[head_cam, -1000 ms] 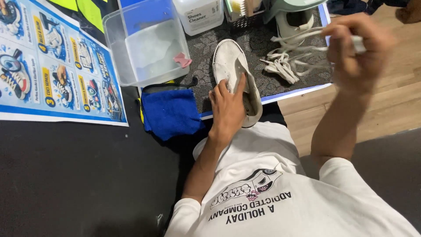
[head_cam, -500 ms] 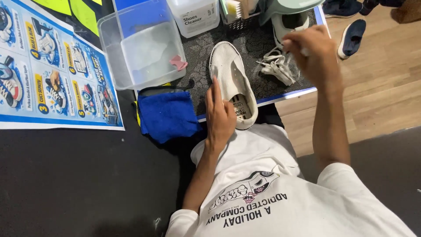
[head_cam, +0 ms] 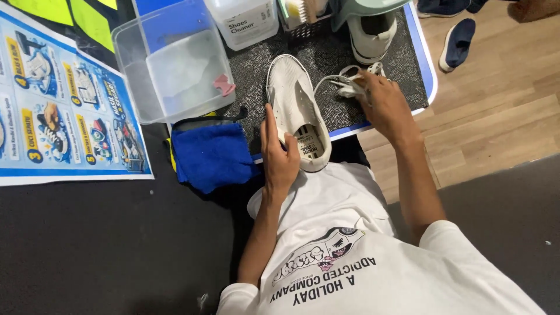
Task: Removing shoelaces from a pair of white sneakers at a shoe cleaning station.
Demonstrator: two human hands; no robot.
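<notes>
**Left hand on the shoe, right hand on the laces**

The left hand (head_cam: 281, 156) grips the white canvas slip-style shoe (head_cam: 296, 109) along its left side, fingers stretched up the upper and thumb hooked over the heel opening. The shoe lies toe-away on the dark speckled mat (head_cam: 326, 58), its heel hanging off the near edge above the person's white printed T-shirt (head_cam: 350, 256). To the right, the right hand (head_cam: 382, 102) comes down on the tangle of white laces (head_cam: 347, 84) just beside the shoe, fingers curled over them; whether they actually pinch a lace, I cannot tell from here.

Beyond the laces, a second white shoe (head_cam: 370, 38) stands at the far edge under a pale green plastic piece (head_cam: 364, 7). Left of the mat sits a clear plastic tub (head_cam: 169, 64) with a small pink scrap (head_cam: 224, 86) inside, and a folded blue cloth (head_cam: 213, 154) lies near it. A white cleaner jug (head_cam: 245, 20) stands at the far side.
</notes>
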